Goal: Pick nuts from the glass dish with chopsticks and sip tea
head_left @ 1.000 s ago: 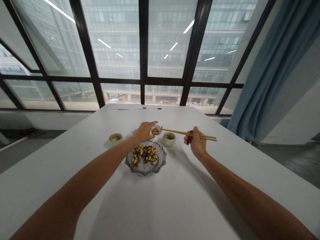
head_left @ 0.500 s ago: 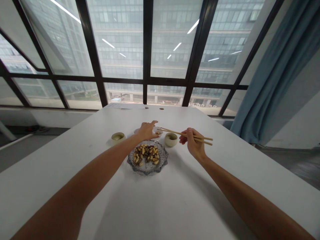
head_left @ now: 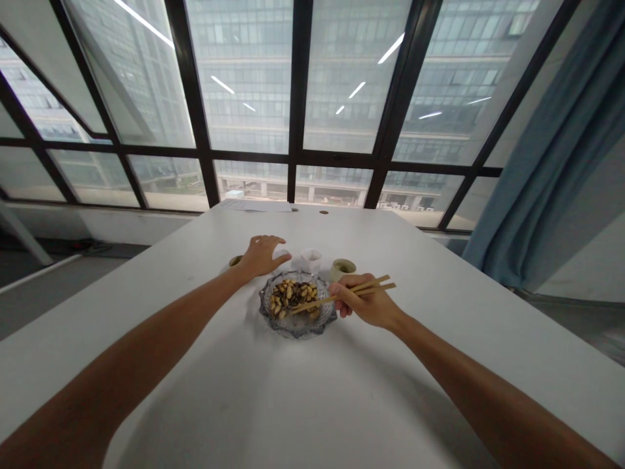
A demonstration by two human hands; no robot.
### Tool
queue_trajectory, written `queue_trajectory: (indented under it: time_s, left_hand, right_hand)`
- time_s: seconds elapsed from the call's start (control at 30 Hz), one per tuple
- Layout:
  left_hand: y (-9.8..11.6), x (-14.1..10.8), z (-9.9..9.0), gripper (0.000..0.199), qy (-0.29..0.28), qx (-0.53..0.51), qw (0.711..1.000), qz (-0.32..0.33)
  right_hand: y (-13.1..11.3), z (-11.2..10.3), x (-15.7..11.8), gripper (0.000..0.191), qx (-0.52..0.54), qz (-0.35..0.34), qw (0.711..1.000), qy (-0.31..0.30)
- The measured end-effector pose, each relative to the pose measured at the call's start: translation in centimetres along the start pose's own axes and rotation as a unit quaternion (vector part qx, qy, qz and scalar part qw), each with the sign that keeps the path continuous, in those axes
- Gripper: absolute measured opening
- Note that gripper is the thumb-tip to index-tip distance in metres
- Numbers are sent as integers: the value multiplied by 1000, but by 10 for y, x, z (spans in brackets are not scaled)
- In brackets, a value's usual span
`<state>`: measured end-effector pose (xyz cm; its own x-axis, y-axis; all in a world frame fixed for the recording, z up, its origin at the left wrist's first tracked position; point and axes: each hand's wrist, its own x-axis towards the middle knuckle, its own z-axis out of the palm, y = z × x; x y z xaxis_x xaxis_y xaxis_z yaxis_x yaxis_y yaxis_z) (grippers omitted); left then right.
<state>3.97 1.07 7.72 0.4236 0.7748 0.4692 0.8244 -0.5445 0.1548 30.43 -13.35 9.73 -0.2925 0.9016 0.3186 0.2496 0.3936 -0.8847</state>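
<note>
Nuts (head_left: 288, 291) in bowl (head_left: 299, 331), cup (head_left: 338, 271) behind to right

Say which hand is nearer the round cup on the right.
Right. The right hand, holding chopsticks, is just on the near side of the cup. The left hand is well off to its left, with a small white container between them.

Office-type room, probably: plain white table (head_left: 312, 404), paper sheets (head_left: 256, 206) at table's far end, big dark-framed windows (head_left: 299, 91) beyond table, multi-storey building (head_left: 249, 39) outside, strip-light reflections (head_left: 390, 48) in glass, blue curtain (head_left: 532, 169) right of table
</note>
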Motion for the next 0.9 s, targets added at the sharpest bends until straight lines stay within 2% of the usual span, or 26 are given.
queue_trajectory:
  time_s: [0.17,0.23,0.3,0.47,0.73,0.9]
  left_hand:
    - [-33,-46,-1,45,85,-14,993,-81]
    - [-40,-58,4,46,113,-33,986,-116]
    - [-44,-65,10,48,143,-59,978,-141]
    - [-47,-68,23,54,191,-124,958,-173]
    - [-44,-69,25,52,193,-140,952,-190]
    - [-45,-69,26,54,185,-148,950,-201]
  right_hand:
    - [6,-3,2,53,20,-37,991,126]
    - [6,-8,2,54,31,-43,987,153]
    - [5,-12,0,53,9,-45,988,144]
    - [4,-13,-6,46,-104,-65,989,79]
    - [0,-7,-9,47,-150,-106,982,32]
    - [-11,-3,-12,51,-223,-161,961,-2]
